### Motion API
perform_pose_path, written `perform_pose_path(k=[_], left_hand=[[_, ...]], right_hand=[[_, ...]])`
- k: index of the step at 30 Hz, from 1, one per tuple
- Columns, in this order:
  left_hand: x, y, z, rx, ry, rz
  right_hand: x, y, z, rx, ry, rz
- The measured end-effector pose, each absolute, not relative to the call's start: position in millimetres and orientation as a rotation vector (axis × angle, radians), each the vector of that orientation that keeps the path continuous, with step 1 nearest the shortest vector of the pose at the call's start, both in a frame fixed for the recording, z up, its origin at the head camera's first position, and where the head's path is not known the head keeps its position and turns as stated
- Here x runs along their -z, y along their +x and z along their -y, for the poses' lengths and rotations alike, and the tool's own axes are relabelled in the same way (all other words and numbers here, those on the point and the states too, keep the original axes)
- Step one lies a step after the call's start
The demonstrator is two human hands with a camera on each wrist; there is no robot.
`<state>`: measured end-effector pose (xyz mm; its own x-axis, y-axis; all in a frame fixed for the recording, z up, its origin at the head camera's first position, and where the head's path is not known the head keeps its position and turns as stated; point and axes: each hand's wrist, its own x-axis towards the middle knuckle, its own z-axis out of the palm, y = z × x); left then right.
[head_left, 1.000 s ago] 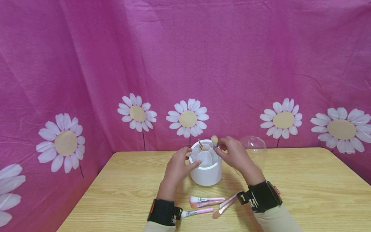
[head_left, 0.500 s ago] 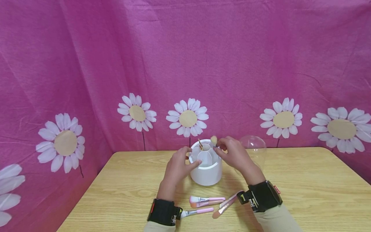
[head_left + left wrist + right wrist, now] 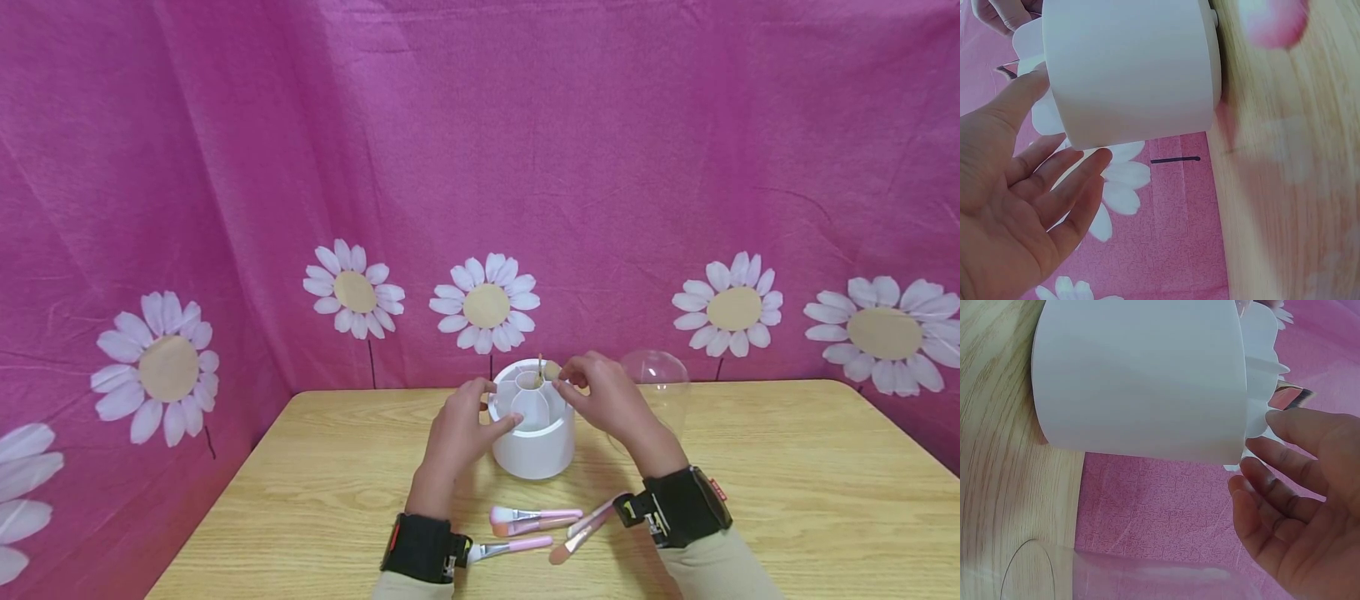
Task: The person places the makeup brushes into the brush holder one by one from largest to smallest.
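A white round makeup brush holder (image 3: 534, 454) with an inner divider stands on the table. My left hand (image 3: 467, 422) holds its rim at the left, thumb over the near edge and fingers along the outside. At the right rim my right hand (image 3: 611, 400) grips the edge between thumb and fingers. Close to those fingertips, a pale-bristled makeup brush (image 3: 552, 370) shows its head inside the holder. A thin brush (image 3: 540, 367) rises beside it. In the right wrist view a brush with dark-tipped bristles (image 3: 1294, 395) stands out past the thumb.
Several pink-handled makeup brushes, including a white-tipped one (image 3: 525, 546) and an orange-tipped pair-mate (image 3: 517, 527), lie in front of the holder. A clear dome cover (image 3: 663, 375) stands behind the right wrist. A pink flowered cloth (image 3: 600, 167) hangs behind the wooden table (image 3: 337, 467).
The thin brush in the holder has shifted from left to right, next to the pale-bristled brush, whose head has dropped slightly. Both hands stay at the rim.
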<state>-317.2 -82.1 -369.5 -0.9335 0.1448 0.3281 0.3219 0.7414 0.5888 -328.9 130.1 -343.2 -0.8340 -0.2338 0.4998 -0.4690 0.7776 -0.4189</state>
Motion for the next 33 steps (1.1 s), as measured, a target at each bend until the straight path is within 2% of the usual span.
perform_pose_path(k=[33], left_hand=[[370.4, -317.1, 81.5, 0.813, -0.28, 2.59]], right_hand=[[338.1, -328.1, -132.9, -0.767, 0.566, 2.568]])
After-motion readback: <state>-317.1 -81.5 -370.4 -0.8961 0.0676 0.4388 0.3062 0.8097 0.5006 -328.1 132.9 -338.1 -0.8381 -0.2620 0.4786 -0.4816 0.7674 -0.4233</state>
